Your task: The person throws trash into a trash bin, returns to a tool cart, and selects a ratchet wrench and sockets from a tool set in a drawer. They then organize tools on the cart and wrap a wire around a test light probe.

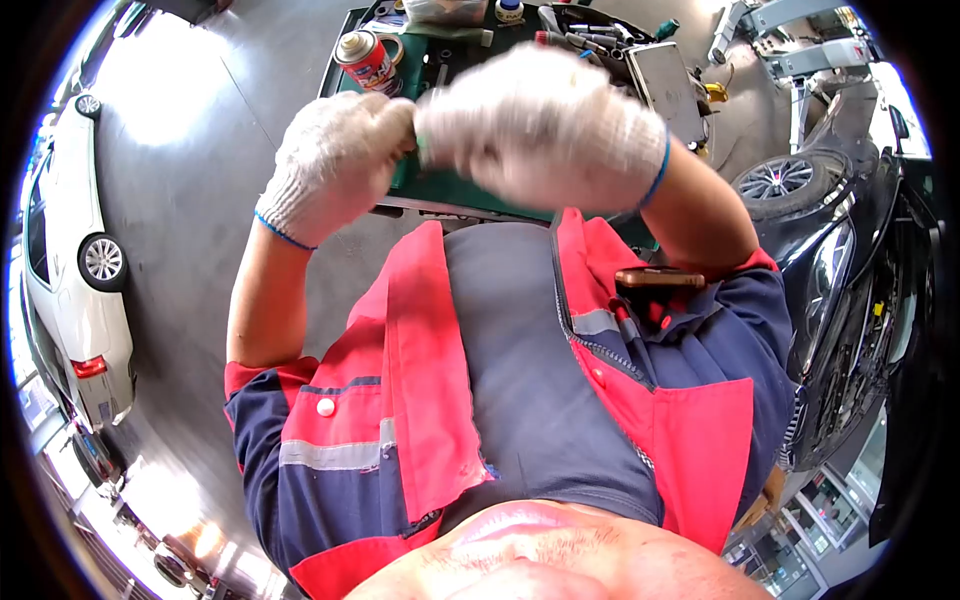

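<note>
My left hand, in a white knit glove with a blue-edged cuff, is raised over the near side of the green-topped workbench, its fingers curled closed. My right hand, gloved the same way and blurred by motion, is up beside it, with its fingers bent in. The two hands nearly meet at the fingertips. A small green bit shows between them, but what they hold is hidden. Just behind my left hand stands a red spray can with a pale cap.
Tools lie at the back of the bench, near a blue-labelled bottle and a metal case. A white car stands at far left. At right are a dark car with its wheel and a lift.
</note>
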Available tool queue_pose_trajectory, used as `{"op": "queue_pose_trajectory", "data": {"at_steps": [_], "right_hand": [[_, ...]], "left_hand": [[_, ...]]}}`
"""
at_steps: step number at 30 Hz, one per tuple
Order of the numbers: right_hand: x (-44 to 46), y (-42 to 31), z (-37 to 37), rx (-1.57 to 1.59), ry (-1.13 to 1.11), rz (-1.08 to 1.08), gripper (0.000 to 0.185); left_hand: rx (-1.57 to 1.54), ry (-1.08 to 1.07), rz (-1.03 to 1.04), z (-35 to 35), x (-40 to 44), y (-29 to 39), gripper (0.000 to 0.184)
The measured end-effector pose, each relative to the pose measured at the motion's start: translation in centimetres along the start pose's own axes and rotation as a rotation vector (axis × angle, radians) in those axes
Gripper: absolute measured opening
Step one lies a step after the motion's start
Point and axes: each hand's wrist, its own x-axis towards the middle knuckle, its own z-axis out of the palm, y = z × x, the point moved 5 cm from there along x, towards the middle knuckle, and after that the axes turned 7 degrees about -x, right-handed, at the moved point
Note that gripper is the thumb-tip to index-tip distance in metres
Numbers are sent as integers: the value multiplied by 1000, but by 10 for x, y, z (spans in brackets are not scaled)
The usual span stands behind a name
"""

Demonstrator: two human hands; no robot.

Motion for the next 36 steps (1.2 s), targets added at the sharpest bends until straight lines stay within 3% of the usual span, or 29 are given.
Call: {"op": "queue_pose_trajectory", "data": {"at_steps": [1,2,4,5,6,8,10,12,14,16,17,18,20,21,24,25,26,28,30,33,34,36], "right_hand": [[2,18,-2,-17,232,-2,14],[0,34,-2,84,367,56,16],[3,62,31,312,162,243,21],[3,59,44,383,-16,224,23],[1,51,58,298,-37,224,23],[-11,23,67,274,-250,145,20],[-14,-2,46,135,-236,113,14],[-10,2,17,86,20,-13,14],[-7,31,7,230,261,95,16],[-6,54,38,419,61,283,16],[-8,54,55,301,55,189,16],[-13,43,64,374,-27,185,16],[-18,18,72,225,-246,148,16],[-18,3,55,125,-325,165,14],[-16,10,12,166,146,30,12],[-13,27,15,140,176,78,15],[-11,40,20,340,30,286,18],[-12,49,52,467,-160,301,21],[-17,29,69,399,-197,220,22],[-21,2,76,542,-342,269,29],[-18,0,68,518,-360,340,31],[-17,1,55,524,-273,339,34]], "left_hand": [[-1,-62,73,0,-1,8,10],[-114,13,105,-8,-2,13,12],[-338,164,163,-24,-8,16,17],[-404,210,121,-32,-9,13,22],[-367,393,41,-36,-13,8,19],[-213,442,-137,-33,-9,-2,14],[-25,208,-69,-19,-2,-6,7],[-61,-74,99,-4,-1,1,8],[-279,-41,270,-5,-5,13,13],[-648,155,317,-27,-11,17,16],[-661,297,221,-32,-17,11,19],[-711,273,-83,-35,-12,6,13],[-156,339,-134,-31,1,-2,12],[-17,257,-83,-21,2,-5,10],[-51,-105,201,4,1,5,8],[-209,-145,230,8,-2,10,11],[-384,-62,259,2,-6,13,18],[-620,96,228,-23,-11,11,22],[-703,235,6,-29,-13,-2,17],[-384,338,-107,-16,-4,-5,19],[-332,266,-156,-10,-3,-6,19],[-333,307,-221,-1,-5,-6,18]]}}
